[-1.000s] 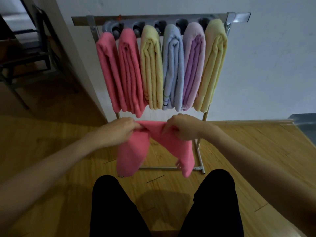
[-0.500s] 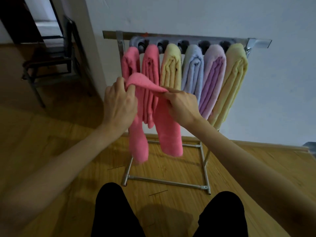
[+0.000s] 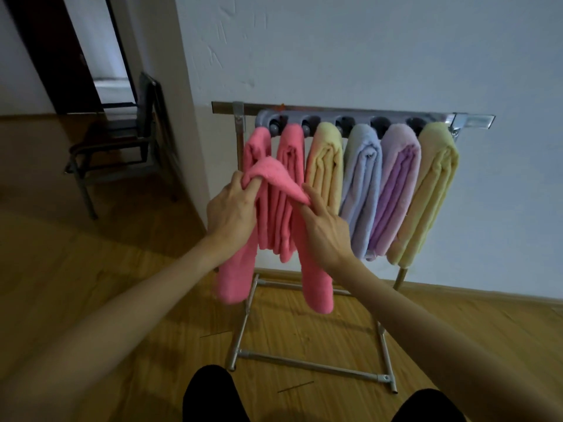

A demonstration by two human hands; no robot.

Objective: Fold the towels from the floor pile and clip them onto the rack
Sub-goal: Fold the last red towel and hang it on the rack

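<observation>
- Head view: the left hand (image 3: 233,213) and right hand (image 3: 327,228) each pinch the top fold of a pink terry towel (image 3: 275,175), held up in front of the metal floor rack (image 3: 350,112).
- Its two ends hang down over the wooden floor (image 3: 91,269).
- Six folded towels hang clipped along the rack's bar: two pink, yellow, blue, purple, yellow.

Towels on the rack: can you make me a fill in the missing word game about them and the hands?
1. Both hands hold a towel whose colour is ____.
2. The number of folded towels already hanging on the rack is ____.
3. The towel hanging farthest right on the rack has the colour ____.
4. The left hand and the right hand hold the towel in front of the hanging towels coloured ____.

Missing words: pink; six; yellow; pink
</observation>
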